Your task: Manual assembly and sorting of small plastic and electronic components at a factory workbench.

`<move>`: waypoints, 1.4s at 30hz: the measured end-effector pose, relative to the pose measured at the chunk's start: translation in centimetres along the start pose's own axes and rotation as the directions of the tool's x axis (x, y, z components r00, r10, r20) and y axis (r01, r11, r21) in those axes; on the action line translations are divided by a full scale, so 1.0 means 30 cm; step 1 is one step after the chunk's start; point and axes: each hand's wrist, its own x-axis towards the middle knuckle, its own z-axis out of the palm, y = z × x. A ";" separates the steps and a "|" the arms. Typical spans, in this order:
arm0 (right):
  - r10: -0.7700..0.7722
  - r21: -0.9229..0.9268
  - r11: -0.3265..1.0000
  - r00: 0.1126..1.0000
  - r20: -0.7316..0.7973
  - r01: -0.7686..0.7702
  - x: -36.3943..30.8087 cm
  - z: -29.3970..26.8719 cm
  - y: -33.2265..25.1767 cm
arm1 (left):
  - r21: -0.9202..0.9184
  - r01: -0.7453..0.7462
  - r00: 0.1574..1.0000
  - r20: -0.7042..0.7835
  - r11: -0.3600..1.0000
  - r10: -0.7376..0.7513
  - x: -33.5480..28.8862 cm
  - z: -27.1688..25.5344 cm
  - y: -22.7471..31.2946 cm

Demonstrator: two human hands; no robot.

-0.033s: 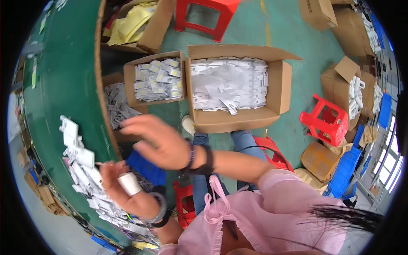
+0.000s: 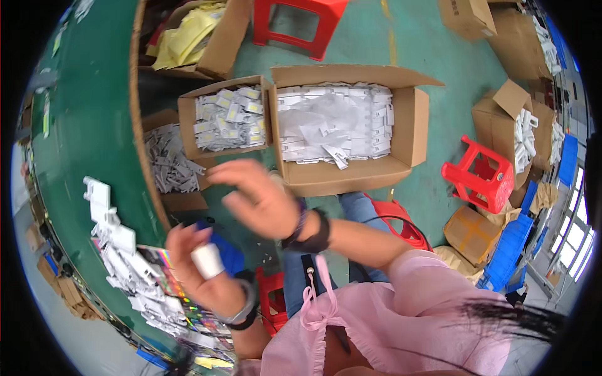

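My left hand [image 2: 205, 269] is raised over the table's edge, its fingers loosely curled and apart. A white sleeve-like cover [image 2: 207, 261] sits at the thumb and seems worn rather than gripped. To its right and farther forward, my right hand [image 2: 266, 205] stretches out blurred fingers with nothing visible in them. The hands do not touch each other. Left of my left hand, white plastic pieces [image 2: 119, 241] lie heaped in a long strip on the green table [image 2: 69, 131]. Beyond my right hand stands an open carton [image 2: 342, 178] packed with white pieces under clear plastic film [image 2: 326, 116].
A smaller carton [image 2: 182, 119] holds white pieces with yellow marks; grey-white pieces [image 2: 169, 160] fill another beside the table. Yellow packets [image 2: 191, 34] lie in a far box. Red stools [image 2: 480, 175] and more cartons [image 2: 473, 232] stand right. A blue bin [image 2: 226, 250] is below my hands.
Both hands have moved to the right, away from the table. The view has shifted slightly, and more of the grey-white pieces' box and the tabletop beside the heap shows.
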 end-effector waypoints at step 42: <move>0.675 -0.620 0.474 0.710 -0.200 -0.625 -0.535 -0.648 1.594 | 0.680 -0.130 0.618 0.625 0.722 -0.477 0.036 1.261 -1.081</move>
